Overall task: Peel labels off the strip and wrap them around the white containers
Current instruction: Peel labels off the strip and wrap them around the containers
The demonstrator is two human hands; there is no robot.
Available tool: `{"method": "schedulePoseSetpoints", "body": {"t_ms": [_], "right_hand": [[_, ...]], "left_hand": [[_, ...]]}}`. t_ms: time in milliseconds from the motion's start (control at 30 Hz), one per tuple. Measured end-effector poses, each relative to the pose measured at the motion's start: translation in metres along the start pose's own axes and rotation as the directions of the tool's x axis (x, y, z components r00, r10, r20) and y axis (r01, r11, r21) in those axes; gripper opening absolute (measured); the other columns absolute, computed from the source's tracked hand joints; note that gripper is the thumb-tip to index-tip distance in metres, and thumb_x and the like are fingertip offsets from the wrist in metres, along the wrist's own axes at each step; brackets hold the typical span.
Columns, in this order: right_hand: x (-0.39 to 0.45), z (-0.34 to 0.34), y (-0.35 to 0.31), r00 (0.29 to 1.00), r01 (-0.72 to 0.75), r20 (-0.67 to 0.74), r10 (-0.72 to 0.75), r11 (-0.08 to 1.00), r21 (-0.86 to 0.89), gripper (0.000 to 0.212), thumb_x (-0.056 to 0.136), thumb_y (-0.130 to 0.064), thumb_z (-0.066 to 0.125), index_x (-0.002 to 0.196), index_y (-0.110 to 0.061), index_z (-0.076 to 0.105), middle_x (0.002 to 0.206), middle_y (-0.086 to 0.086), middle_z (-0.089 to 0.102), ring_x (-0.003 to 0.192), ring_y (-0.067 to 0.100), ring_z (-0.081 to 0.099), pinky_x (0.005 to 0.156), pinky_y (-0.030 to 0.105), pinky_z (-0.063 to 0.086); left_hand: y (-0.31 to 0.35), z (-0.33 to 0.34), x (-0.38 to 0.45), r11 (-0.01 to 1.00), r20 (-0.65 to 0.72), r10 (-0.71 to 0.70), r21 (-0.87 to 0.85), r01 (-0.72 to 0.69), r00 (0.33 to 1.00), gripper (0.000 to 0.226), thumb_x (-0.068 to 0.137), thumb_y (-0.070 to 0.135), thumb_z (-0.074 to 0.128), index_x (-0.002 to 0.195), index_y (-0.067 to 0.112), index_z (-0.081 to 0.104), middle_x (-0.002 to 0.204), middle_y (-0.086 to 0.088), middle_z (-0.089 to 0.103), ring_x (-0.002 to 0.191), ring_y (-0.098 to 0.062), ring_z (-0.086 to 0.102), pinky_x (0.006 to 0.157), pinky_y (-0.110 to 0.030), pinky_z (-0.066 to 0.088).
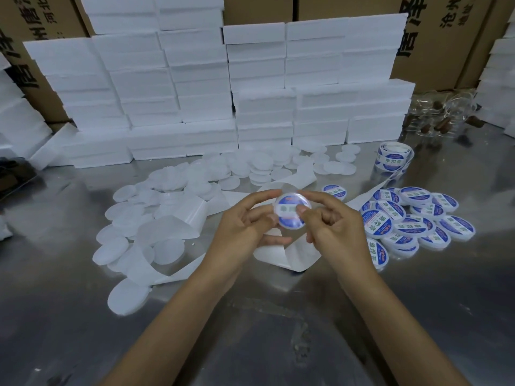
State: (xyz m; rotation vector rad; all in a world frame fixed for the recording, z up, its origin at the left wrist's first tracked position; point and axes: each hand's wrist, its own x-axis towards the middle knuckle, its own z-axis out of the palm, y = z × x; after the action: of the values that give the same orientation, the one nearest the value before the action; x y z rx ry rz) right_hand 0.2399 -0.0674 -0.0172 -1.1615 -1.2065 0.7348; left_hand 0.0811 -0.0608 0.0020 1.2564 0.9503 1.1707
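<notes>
Above the middle of the steel table, both hands hold one round white container tilted toward the camera, its blue-and-white label facing up. The left hand curls its fingers around the container's 9 o'clock edge, and the right hand pinches the 3 o'clock edge with its thumb pressed on the label; the print beneath the thumb is covered and the rest is too blurred to read. Emptied backing strip loops under the hands and trails off toward 8 o'clock, partly hidden by the wrists. At 3 o'clock lies a pile of labelled containers, overlapping so that the lower ones show only slivers. At 2 o'clock sits a label roll, its far side out of sight. From 9 to 12 o'clock, plain white lids scatter and merge into one another. Behind them rise stacked white foam boxes, then cardboard cartons cut off by the top edge. Clear items at 1 o'clock are hard to make out.
</notes>
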Motion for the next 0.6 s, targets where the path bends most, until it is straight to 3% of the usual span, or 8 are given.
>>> {"method": "schedulePoseSetpoints", "body": {"t_ms": [100, 167, 233, 300, 367, 467, 600], "right_hand": [[0.01, -0.016, 0.003, 0.976, -0.055, -0.212, 0.055, 0.998, 0.007, 0.024, 0.091, -0.012, 0.067, 0.107, -0.028, 0.073, 0.053, -0.003, 0.061, 0.047, 0.001, 0.053, 0.049, 0.015, 0.045], [0.018, -0.035, 0.006, 0.934, -0.107, -0.35, 0.078, 0.992, -0.064, 0.025, 0.091, -0.015, 0.066, 0.113, -0.025, 0.073, 0.063, 0.004, 0.065, 0.056, 0.007, 0.058, 0.066, 0.027, 0.055], [0.025, -0.054, 0.009, 0.881, -0.186, -0.465, 0.085, 0.966, -0.177, 0.027, 0.093, -0.017, 0.061, 0.117, -0.024, 0.072, 0.078, 0.007, 0.071, 0.071, 0.016, 0.062, 0.081, 0.038, 0.055], [0.028, -0.071, 0.012, 0.837, -0.282, -0.541, 0.081, 0.911, -0.299, 0.032, 0.093, -0.019, 0.056, 0.122, -0.024, 0.07, 0.093, 0.005, 0.073, 0.082, 0.017, 0.059, 0.079, 0.03, 0.045], [0.028, -0.08, 0.016, 0.82, -0.368, -0.564, 0.1, 0.847, -0.385, 0.038, 0.092, -0.018, 0.054, 0.128, -0.023, 0.066, 0.097, 0.005, 0.072, 0.09, 0.023, 0.057, 0.078, 0.028, 0.035], [0.027, -0.082, 0.016, 0.835, -0.409, -0.537, 0.125, 0.793, -0.452, 0.05, 0.091, -0.017, 0.052, 0.14, -0.023, 0.055, 0.087, 0.004, 0.067, 0.096, 0.03, 0.056, 0.082, 0.036, 0.04], [0.023, -0.073, 0.014, 0.881, -0.292, -0.473, 0.011, 0.799, -0.525, 0.045, 0.094, -0.021, 0.051, 0.138, -0.021, 0.054, 0.093, 0.005, 0.07, 0.099, 0.03, 0.061, 0.083, 0.039, 0.043]], "left_hand": [[-0.001, -0.003, 0.002, 0.999, 0.002, -0.005, 0.054, 0.005, 1.0, 0.039, 0.096, 0.0, 0.061, 0.126, 0.024, 0.064, 0.113, 0.001, 0.076, 0.096, -0.02, 0.075, 0.071, -0.032, 0.062], [0.0, -0.008, 0.005, 1.0, -0.045, 0.011, 0.007, -0.01, 0.999, 0.035, 0.097, -0.004, 0.057, 0.121, 0.019, 0.066, 0.111, -0.003, 0.076, 0.094, -0.023, 0.075, 0.066, -0.031, 0.061], [0.002, -0.016, 0.008, 0.999, -0.119, 0.04, 0.017, -0.039, 0.992, 0.03, 0.097, -0.004, 0.055, 0.115, 0.014, 0.068, 0.107, -0.005, 0.076, 0.091, -0.025, 0.075, 0.065, -0.03, 0.061], [0.002, -0.023, 0.012, 0.997, -0.191, 0.063, 0.058, -0.053, 0.98, 0.027, 0.096, -0.003, 0.054, 0.11, 0.014, 0.07, 0.102, -0.004, 0.077, 0.088, -0.025, 0.076, 0.064, -0.03, 0.061], [-0.001, -0.028, 0.016, 0.995, -0.244, 0.068, 0.088, -0.048, 0.967, 0.027, 0.097, -0.003, 0.053, 0.106, 0.014, 0.071, 0.098, -0.002, 0.078, 0.086, -0.024, 0.076, 0.065, -0.03, 0.061], [-0.004, -0.033, 0.019, 0.993, -0.288, 0.071, 0.109, -0.041, 0.955, 0.029, 0.098, -0.003, 0.049, 0.104, 0.014, 0.071, 0.095, -0.001, 0.078, 0.084, -0.022, 0.076, 0.065, -0.029, 0.061], [-0.007, -0.035, 0.026, 0.982, -0.315, 0.109, 0.18, -0.053, 0.943, 0.028, 0.097, -0.003, 0.049, 0.102, 0.013, 0.071, 0.093, -0.003, 0.078, 0.082, -0.022, 0.075, 0.066, -0.029, 0.062]]}}
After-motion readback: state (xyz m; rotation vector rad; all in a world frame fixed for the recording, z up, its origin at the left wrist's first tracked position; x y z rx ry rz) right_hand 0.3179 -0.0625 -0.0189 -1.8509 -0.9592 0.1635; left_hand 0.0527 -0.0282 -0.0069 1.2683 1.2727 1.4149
